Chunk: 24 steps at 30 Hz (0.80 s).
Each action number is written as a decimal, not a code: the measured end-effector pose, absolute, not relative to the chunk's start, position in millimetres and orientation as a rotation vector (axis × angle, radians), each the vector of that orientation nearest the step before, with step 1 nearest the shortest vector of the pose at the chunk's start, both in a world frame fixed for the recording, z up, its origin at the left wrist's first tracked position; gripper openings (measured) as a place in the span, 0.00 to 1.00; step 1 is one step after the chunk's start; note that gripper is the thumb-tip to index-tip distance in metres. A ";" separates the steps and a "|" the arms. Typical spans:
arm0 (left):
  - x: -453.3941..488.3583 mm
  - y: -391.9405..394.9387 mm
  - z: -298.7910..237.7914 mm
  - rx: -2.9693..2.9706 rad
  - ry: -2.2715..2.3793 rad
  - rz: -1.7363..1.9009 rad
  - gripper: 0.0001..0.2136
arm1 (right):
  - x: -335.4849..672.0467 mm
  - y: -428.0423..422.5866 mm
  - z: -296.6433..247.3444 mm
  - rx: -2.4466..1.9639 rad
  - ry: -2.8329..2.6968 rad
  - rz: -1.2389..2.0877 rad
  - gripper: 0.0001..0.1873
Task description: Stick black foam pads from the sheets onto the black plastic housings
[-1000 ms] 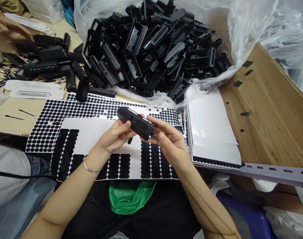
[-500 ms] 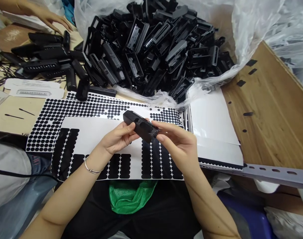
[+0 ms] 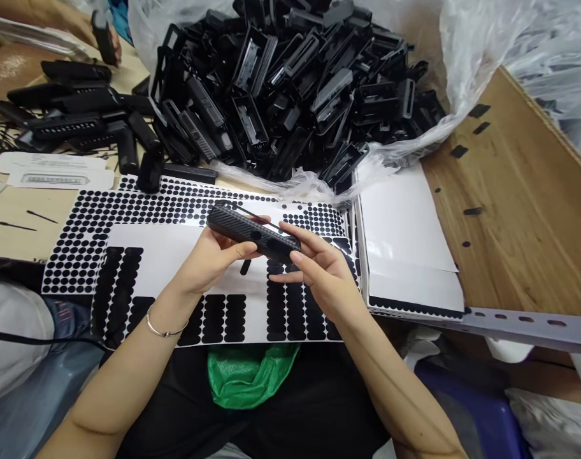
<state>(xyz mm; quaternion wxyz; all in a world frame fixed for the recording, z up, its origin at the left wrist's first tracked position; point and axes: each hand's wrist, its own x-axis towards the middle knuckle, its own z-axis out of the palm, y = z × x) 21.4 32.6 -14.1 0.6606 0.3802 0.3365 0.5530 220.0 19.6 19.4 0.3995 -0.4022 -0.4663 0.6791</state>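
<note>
Both my hands hold one long black plastic housing [image 3: 252,233] above a white sheet of black adhesive pads [image 3: 176,255]. My left hand [image 3: 214,258], a bracelet on its wrist, grips the housing's left half from below, fingers curled. At the housing's right end my right hand [image 3: 319,274] pinches it, thumb and fingers closed on the part. The housing lies almost level, its textured face toward me.
A large heap of black housings [image 3: 290,95] sits in a clear plastic bag [image 3: 462,57] behind the sheets. More housings [image 3: 75,121] lie at the left, where another person's hand [image 3: 99,32] holds one. A stack of white sheets [image 3: 405,236] and a wooden board [image 3: 520,204] are at the right.
The housing has turned flatter and shifted a little left in my hands. The other person's hand at top left has picked up a black part. The view has moved slightly.
</note>
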 end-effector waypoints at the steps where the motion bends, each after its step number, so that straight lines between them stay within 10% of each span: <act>1: 22.3 32.3 -13.8 0.868 0.759 1.263 0.16 | 220.5 19.7 18.4 -1.000 -1.183 1.718 0.24; 24: 24.2 17.8 -16.5 1.315 0.941 1.444 0.12 | 207.4 10.8 10.3 -0.995 -1.127 1.472 0.19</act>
